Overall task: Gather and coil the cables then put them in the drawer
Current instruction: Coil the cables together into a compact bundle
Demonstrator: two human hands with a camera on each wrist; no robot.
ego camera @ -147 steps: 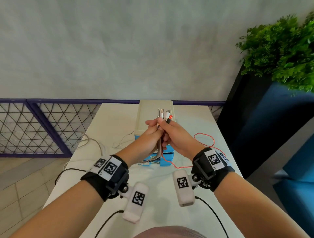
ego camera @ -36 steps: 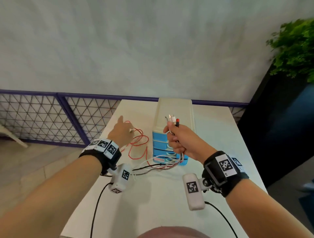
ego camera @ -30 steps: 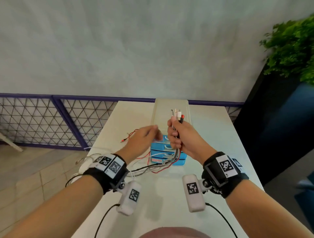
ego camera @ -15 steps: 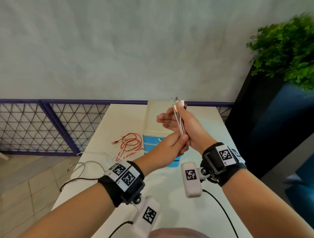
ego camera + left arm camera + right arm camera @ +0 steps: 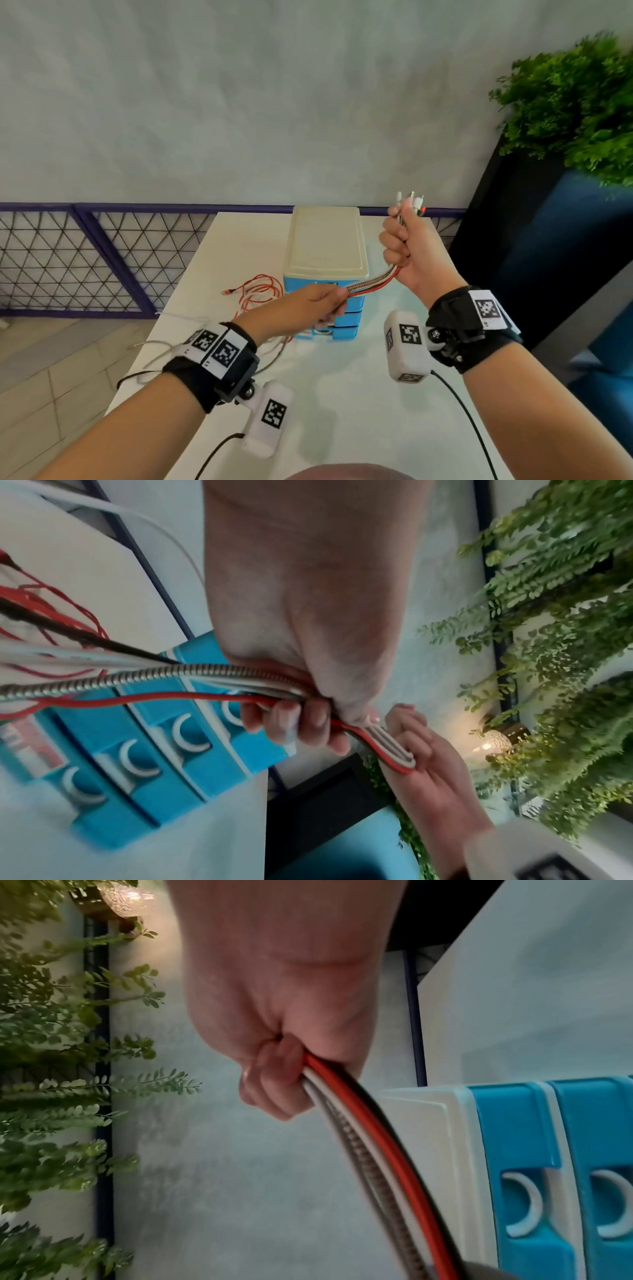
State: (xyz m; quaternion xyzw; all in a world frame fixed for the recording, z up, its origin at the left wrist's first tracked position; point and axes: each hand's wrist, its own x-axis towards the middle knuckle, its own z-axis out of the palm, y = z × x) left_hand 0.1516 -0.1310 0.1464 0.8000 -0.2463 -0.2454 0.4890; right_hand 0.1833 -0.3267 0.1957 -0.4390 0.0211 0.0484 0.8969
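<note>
A bundle of cables point(image 5: 373, 282), red, white, black and braided metal, stretches between my two hands. My right hand point(image 5: 400, 246) grips it in a fist near the plug ends point(image 5: 409, 202), raised right of the drawer unit point(image 5: 325, 246). My left hand point(image 5: 322, 303) pinches the same bundle lower down, in front of the blue drawers. In the left wrist view the cables point(image 5: 219, 680) run through my left hand point(image 5: 301, 723) past the drawer fronts point(image 5: 143, 753). The right wrist view shows the cables point(image 5: 369, 1137) leaving my right hand point(image 5: 274, 1080). Loose red cable loops point(image 5: 257, 291) lie on the table.
The white table point(image 5: 342, 394) carries the drawer unit with its cream top and shut blue drawers. White and grey cable tails point(image 5: 164, 353) trail over the left edge. A purple mesh fence point(image 5: 85, 260) stands left, and a dark planter with a green plant point(image 5: 575, 113) stands right.
My right hand has moved right and up with the plug ends. My left hand has slid down along the bundle, away from the right hand, drawing the cables straight between them.
</note>
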